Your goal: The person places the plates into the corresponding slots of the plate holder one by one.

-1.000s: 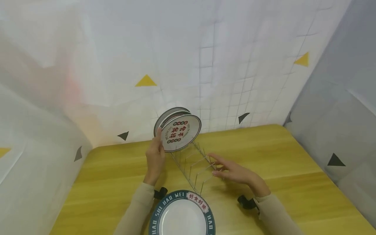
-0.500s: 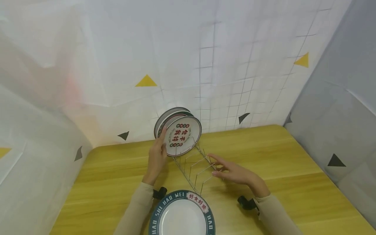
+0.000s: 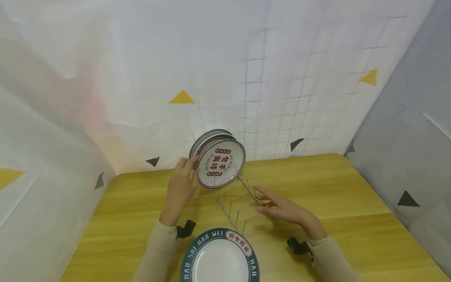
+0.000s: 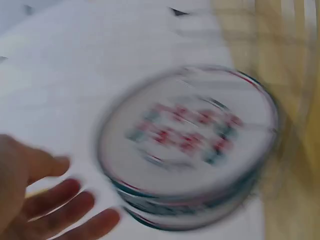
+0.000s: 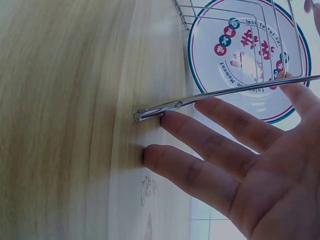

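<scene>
A wire dish rack point(image 3: 229, 211) runs away from me on the table. At its far end several plates stand on edge, one behind another. The front plate point(image 3: 222, 163) is white with red characters, green and red dots and a thin dark rim. My left hand point(image 3: 181, 186) is beside that plate's left edge; in the left wrist view its loosely bent fingers point(image 4: 90, 227) are apart from the blurred plates. My right hand point(image 3: 282, 207) is at the rack's right side, fingers extended. In the right wrist view its fingertips point(image 5: 172, 120) lie right at the rack's metal rail point(image 5: 225, 93).
A large plate point(image 3: 191, 254) with a teal lettered rim lies flat in front of the rack, cut off by the lower edge of the head view. The yellow wooden table point(image 3: 334, 196) meets a white sheet wall point(image 3: 141, 78) behind and at both sides.
The front plate has settled back, separating a little from those behind it. My left hand has let go of it and drawn slightly left. My right hand has stayed at the rack.
</scene>
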A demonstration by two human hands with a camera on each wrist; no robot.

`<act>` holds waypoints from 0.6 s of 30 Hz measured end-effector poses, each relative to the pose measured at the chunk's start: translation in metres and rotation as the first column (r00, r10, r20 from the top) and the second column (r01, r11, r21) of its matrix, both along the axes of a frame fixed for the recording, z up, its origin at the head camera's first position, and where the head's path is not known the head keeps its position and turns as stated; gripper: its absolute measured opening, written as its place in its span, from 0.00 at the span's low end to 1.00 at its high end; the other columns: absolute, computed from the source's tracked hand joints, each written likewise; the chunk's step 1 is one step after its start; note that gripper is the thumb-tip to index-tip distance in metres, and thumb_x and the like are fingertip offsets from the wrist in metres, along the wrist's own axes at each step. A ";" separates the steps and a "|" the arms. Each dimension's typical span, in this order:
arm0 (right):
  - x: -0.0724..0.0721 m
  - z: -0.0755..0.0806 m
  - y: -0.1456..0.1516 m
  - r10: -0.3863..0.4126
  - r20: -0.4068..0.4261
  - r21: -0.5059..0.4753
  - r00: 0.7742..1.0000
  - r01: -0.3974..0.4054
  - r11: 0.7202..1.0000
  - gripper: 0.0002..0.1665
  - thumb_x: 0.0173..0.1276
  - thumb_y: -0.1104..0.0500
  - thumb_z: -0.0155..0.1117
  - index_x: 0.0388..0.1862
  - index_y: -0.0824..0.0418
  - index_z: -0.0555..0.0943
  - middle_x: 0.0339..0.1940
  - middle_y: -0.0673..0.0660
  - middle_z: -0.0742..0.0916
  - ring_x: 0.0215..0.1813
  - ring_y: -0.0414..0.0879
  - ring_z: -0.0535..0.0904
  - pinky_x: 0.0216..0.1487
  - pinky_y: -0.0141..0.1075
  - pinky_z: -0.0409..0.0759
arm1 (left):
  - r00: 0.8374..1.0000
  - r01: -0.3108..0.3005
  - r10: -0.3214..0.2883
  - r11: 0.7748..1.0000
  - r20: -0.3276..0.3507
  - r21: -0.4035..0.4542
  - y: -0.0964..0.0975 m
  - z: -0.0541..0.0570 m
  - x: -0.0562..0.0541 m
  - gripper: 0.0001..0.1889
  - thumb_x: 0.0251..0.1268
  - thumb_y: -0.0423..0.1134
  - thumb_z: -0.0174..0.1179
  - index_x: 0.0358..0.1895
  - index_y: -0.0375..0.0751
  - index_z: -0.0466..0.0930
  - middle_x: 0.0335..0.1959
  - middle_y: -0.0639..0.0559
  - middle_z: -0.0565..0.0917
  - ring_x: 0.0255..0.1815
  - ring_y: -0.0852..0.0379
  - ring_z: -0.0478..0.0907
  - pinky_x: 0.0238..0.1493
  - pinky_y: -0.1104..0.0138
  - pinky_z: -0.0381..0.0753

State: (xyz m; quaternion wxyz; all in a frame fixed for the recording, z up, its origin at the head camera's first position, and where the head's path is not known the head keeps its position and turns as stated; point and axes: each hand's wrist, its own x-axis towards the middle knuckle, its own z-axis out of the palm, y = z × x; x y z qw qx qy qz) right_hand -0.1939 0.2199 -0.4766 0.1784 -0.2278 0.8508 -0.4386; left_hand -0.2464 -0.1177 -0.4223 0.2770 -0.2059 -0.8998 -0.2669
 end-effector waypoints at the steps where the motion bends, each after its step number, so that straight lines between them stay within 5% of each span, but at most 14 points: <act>1: 0.000 0.000 0.000 -0.001 -0.002 -0.001 1.000 0.001 1.000 0.41 0.75 0.45 0.55 0.79 0.34 0.47 0.74 0.65 0.68 0.68 0.67 0.69 0.59 0.62 0.74 | 0.997 0.066 -0.065 0.998 0.029 -0.008 0.001 0.007 0.005 0.21 0.64 0.31 0.63 0.60 0.42 0.76 0.40 0.46 0.80 0.32 0.55 0.78 0.28 0.68 0.80; 2: 0.000 0.000 0.001 -0.005 -0.003 -0.002 1.000 0.005 1.000 0.41 0.75 0.45 0.55 0.79 0.35 0.47 0.74 0.65 0.68 0.68 0.67 0.69 0.59 0.61 0.74 | 0.984 0.152 -0.149 0.988 0.096 -0.023 0.002 0.013 0.011 0.18 0.65 0.31 0.63 0.57 0.42 0.78 0.39 0.48 0.81 0.35 0.56 0.79 0.32 0.68 0.81; 3: 0.000 0.000 0.002 -0.008 -0.007 -0.001 1.000 0.008 1.000 0.41 0.75 0.45 0.55 0.79 0.35 0.47 0.73 0.65 0.69 0.68 0.67 0.70 0.58 0.61 0.75 | 0.955 0.241 -0.226 0.969 0.194 -0.054 0.004 0.018 0.016 0.16 0.66 0.32 0.62 0.56 0.43 0.78 0.39 0.50 0.81 0.37 0.57 0.79 0.35 0.68 0.82; 4: 0.001 0.000 0.002 -0.010 -0.012 -0.001 1.000 0.010 1.000 0.41 0.75 0.45 0.55 0.79 0.35 0.47 0.73 0.66 0.69 0.68 0.66 0.70 0.58 0.60 0.75 | 0.901 0.341 -0.301 0.936 0.313 -0.082 0.005 0.020 0.021 0.16 0.66 0.33 0.62 0.57 0.43 0.78 0.39 0.51 0.82 0.38 0.57 0.80 0.38 0.68 0.82; 5: 0.001 0.000 0.002 -0.010 -0.016 -0.001 1.000 0.010 1.000 0.41 0.75 0.45 0.55 0.79 0.35 0.47 0.73 0.66 0.69 0.67 0.66 0.70 0.58 0.60 0.75 | 0.823 0.432 -0.348 0.897 0.449 -0.097 0.008 0.022 0.026 0.18 0.66 0.35 0.63 0.58 0.44 0.78 0.39 0.52 0.83 0.38 0.58 0.79 0.40 0.68 0.82; 7: 0.003 -0.002 0.003 -0.011 -0.027 -0.003 1.000 0.011 1.000 0.41 0.75 0.46 0.55 0.79 0.34 0.47 0.73 0.66 0.69 0.68 0.65 0.70 0.58 0.59 0.75 | 0.660 0.548 -0.341 0.828 0.669 -0.119 0.014 0.019 0.035 0.22 0.63 0.38 0.66 0.60 0.46 0.77 0.39 0.53 0.83 0.37 0.60 0.78 0.38 0.69 0.80; 8: 0.003 -0.003 0.003 -0.010 -0.029 -0.005 1.000 0.009 1.000 0.41 0.75 0.46 0.55 0.79 0.33 0.47 0.73 0.66 0.69 0.68 0.65 0.70 0.59 0.59 0.75 | 0.602 0.574 -0.302 0.807 0.739 -0.138 0.018 0.015 0.040 0.24 0.60 0.39 0.69 0.60 0.47 0.77 0.39 0.52 0.83 0.36 0.61 0.77 0.37 0.69 0.79; 9: 0.004 -0.004 0.002 -0.008 -0.028 -0.006 1.000 0.008 1.000 0.41 0.75 0.46 0.55 0.79 0.33 0.47 0.73 0.66 0.69 0.68 0.65 0.70 0.59 0.59 0.75 | 0.575 0.585 -0.251 0.792 0.778 -0.177 0.022 0.011 0.043 0.26 0.56 0.41 0.72 0.59 0.47 0.78 0.39 0.53 0.83 0.36 0.61 0.77 0.37 0.69 0.79; 10: 0.004 -0.005 0.002 -0.006 -0.026 -0.008 1.000 0.006 1.000 0.41 0.75 0.46 0.55 0.79 0.33 0.47 0.74 0.65 0.68 0.68 0.65 0.70 0.59 0.58 0.75 | 0.566 0.581 -0.204 0.786 0.799 -0.211 0.027 0.006 0.046 0.26 0.51 0.42 0.75 0.56 0.48 0.80 0.39 0.53 0.84 0.35 0.61 0.77 0.36 0.69 0.78; 11: 0.004 -0.005 0.002 -0.004 -0.027 -0.007 1.000 0.004 1.000 0.41 0.75 0.46 0.55 0.79 0.33 0.47 0.74 0.65 0.68 0.68 0.65 0.70 0.59 0.58 0.75 | 0.574 0.564 -0.150 0.785 0.805 -0.256 0.031 0.001 0.050 0.26 0.46 0.42 0.77 0.52 0.49 0.81 0.39 0.54 0.84 0.34 0.62 0.76 0.37 0.69 0.78; 15: 0.002 -0.005 0.000 -0.002 -0.024 0.010 1.000 0.002 1.000 0.41 0.75 0.46 0.55 0.79 0.33 0.46 0.73 0.65 0.69 0.67 0.65 0.71 0.58 0.58 0.76 | 0.640 0.502 -0.028 0.772 0.768 -0.390 0.044 -0.015 0.057 0.20 0.35 0.41 0.82 0.35 0.54 0.84 0.39 0.58 0.84 0.36 0.62 0.76 0.40 0.68 0.77; 18: 0.000 -0.001 0.000 -0.003 -0.029 0.027 1.000 0.004 1.000 0.41 0.75 0.45 0.54 0.79 0.34 0.47 0.72 0.66 0.70 0.67 0.65 0.72 0.58 0.58 0.76 | 0.671 0.488 -0.016 0.762 0.741 -0.426 0.048 -0.021 0.058 0.18 0.33 0.37 0.82 0.29 0.55 0.82 0.32 0.61 0.81 0.33 0.63 0.74 0.37 0.69 0.76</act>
